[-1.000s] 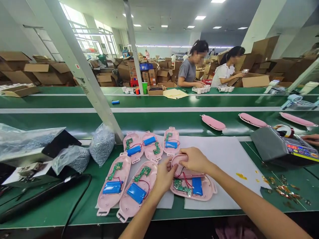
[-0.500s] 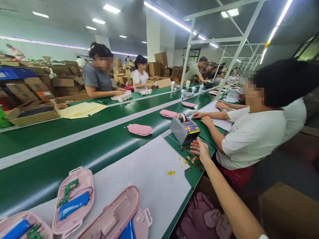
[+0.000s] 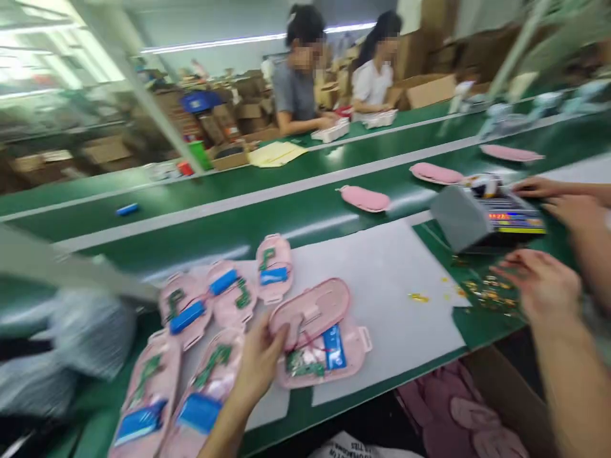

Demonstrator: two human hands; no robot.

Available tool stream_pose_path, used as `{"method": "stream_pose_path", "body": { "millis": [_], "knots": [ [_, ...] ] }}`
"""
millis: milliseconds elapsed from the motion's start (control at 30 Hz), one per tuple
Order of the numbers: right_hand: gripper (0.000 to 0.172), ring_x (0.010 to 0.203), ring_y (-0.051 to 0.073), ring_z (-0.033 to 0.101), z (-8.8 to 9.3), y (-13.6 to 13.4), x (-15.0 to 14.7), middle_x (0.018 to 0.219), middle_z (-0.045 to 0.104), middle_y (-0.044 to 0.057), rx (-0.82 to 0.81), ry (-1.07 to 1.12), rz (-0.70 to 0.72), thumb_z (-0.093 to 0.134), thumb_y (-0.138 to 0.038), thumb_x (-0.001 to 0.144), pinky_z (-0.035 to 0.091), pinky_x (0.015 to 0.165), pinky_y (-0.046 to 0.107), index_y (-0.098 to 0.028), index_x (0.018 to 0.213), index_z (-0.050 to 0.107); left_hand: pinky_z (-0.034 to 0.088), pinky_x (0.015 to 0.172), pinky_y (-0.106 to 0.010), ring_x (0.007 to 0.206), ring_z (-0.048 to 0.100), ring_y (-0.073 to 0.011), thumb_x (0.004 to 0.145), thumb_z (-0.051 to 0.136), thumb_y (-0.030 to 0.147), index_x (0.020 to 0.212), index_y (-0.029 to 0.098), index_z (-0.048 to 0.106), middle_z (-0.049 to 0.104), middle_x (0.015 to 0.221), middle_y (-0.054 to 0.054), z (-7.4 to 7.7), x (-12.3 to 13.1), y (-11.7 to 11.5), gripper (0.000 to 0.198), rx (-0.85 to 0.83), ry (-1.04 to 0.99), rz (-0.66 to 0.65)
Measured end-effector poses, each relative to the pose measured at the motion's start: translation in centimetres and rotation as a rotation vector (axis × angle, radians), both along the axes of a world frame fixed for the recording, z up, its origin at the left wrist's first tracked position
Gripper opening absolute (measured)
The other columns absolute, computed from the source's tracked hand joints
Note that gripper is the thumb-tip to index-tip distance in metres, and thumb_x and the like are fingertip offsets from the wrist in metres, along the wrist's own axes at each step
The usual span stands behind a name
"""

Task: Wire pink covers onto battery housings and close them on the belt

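My left hand [image 3: 258, 359] is closed on the near end of a pink plastic shell half [image 3: 329, 299], thumb on its inner face. This half is tilted above a matching pink shell half [image 3: 357, 359] that holds a green circuit board [image 3: 305, 369] and a blue battery pack [image 3: 335, 348]. Thin red wires show between them. On the right, my right hand [image 3: 547, 280] is raised over scattered copper-coloured tape bits [image 3: 491, 292], just in front of the grey tape dispenser [image 3: 461, 219]. Its fingers are blurred and drawn together; anything between the fingertips is too small to make out.
Several opened pink shells [image 3: 233, 305] with boards and batteries lie to the left. Pink closed cases [image 3: 365, 198] rest on the green conveyor [image 3: 296, 222]. A co-worker's hands [image 3: 577, 210] are beside the dispenser. Below the table edge, pink pieces [image 3: 458, 407] fill a box.
The view has swung left and down. My left hand has come into view holding the pink shell half. My right hand's spread fingers have drawn together near the dispenser.
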State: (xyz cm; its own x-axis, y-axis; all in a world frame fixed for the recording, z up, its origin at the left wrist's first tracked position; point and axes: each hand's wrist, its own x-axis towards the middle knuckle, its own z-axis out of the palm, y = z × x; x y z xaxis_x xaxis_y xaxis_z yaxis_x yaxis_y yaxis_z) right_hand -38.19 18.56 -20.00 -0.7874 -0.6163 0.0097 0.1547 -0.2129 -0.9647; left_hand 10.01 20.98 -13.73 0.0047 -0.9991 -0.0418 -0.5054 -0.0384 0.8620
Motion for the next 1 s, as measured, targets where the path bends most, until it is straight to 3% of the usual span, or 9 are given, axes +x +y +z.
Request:
{"method": "stream_pose_path", "body": {
  "millis": [33,100,233,367,533,667,800,900,1000],
  "knots": [
    [0.018,0.064,0.016,0.058,0.7,0.2,1.7,0.071,0.055,0.007,-0.040,0.034,0.060,0.074,-0.031,0.065,0.053,0.064,0.039,-0.019,0.067,0.060,0.046,0.059,-0.022,0.065,0.056,-0.0144,0.083,0.061,0.043,0.109,0.015,0.063,0.063,0.076,-0.002,0.2,-0.4,0.1,0.038,0.029,0.069,-0.020],
    [0.014,0.081,0.020,0.061,3.3,0.7,6.9,0.087,0.060,0.011,-0.087,0.279,0.365,0.068,-0.034,0.079,0.053,0.075,0.040,-0.021,0.083,0.065,0.049,0.071,-0.025,0.076,0.059,-0.0157,0.084,0.061,0.039,0.114,0.014,0.061,0.066,0.088,-0.004,0.2,-0.9,0.3,0.039,0.052,0.187,-0.035],
    [0.011,0.104,0.019,0.056,8.9,0.2,20.9,0.110,0.058,0.007,-0.318,0.981,1.000,0.051,-0.028,0.096,0.047,0.091,0.039,-0.020,0.094,0.059,0.050,0.087,-0.030,0.095,0.062,-0.0205,0.085,0.060,0.035,0.119,0.014,0.059,0.067,0.105,-0.008,-0.5,-1.1,1.1,0.040,0.032,0.339,-0.037],
    [0.023,0.107,0.020,0.052,9.7,-2.2,29.2,0.120,0.054,0.008,-0.310,1.431,1.306,0.041,-0.024,0.100,0.047,0.088,0.037,-0.017,0.089,0.060,0.050,0.085,-0.032,0.089,0.062,-0.0202,0.088,0.054,0.033,0.120,0.018,0.059,0.067,0.095,-0.005,-1.8,-1.1,1.7,0.036,-0.043,0.341,-0.003],
    [0.020,0.105,0.020,0.051,8.6,-3.2,30.3,0.119,0.054,0.008,-0.293,1.614,1.327,0.046,-0.027,0.099,0.046,0.087,0.038,-0.016,0.088,0.058,0.050,0.082,-0.032,0.090,0.063,-0.0220,0.088,0.052,0.028,0.114,0.018,0.061,0.066,0.088,-0.004,-2.6,-1.0,1.7,0.030,-0.075,0.302,0.047],
    [0.018,0.102,0.021,0.052,8.1,-3.0,30.8,0.114,0.056,0.009,-0.338,1.720,1.234,0.045,-0.023,0.097,0.046,0.082,0.037,-0.015,0.088,0.059,0.050,0.084,-0.031,0.092,0.063,-0.0207,0.088,0.050,0.023,0.114,0.017,0.061,0.066,0.091,-0.004,-2.8,-0.9,1.8,0.029,-0.096,0.320,0.039],
    [0.016,0.096,0.020,0.054,7.6,-3.0,31.6,0.104,0.061,0.007,-0.399,1.668,1.185,0.055,-0.022,0.091,0.045,0.079,0.033,-0.015,0.076,0.058,0.048,0.087,-0.031,0.095,0.062,-0.0203,0.088,0.051,0.023,0.117,0.017,0.060,0.067,0.104,-0.006,-3.2,-0.8,2.0,0.031,-0.122,0.371,0.030],
    [0.019,0.079,0.016,0.056,8.2,-3.7,31.3,0.088,0.063,0.002,-0.183,1.510,1.137,0.071,-0.029,0.079,0.042,0.068,0.028,-0.017,0.076,0.057,0.049,0.083,-0.030,0.092,0.062,-0.0201,0.088,0.053,0.025,0.116,0.017,0.060,0.067,0.105,-0.006,-3.4,-0.7,2.4,0.030,-0.127,0.420,0.028],
    [0.027,0.071,0.015,0.058,9.6,-5.2,30.7,0.080,0.064,-0.002,0.079,1.313,1.355,0.074,-0.035,0.074,0.041,0.064,0.026,-0.019,0.089,0.060,0.048,0.070,-0.027,0.077,0.060,-0.0175,0.090,0.050,0.026,0.115,0.018,0.059,0.067,0.092,-0.005,-3.0,-0.7,3.0,0.028,-0.107,0.373,0.061]
  ]
}}
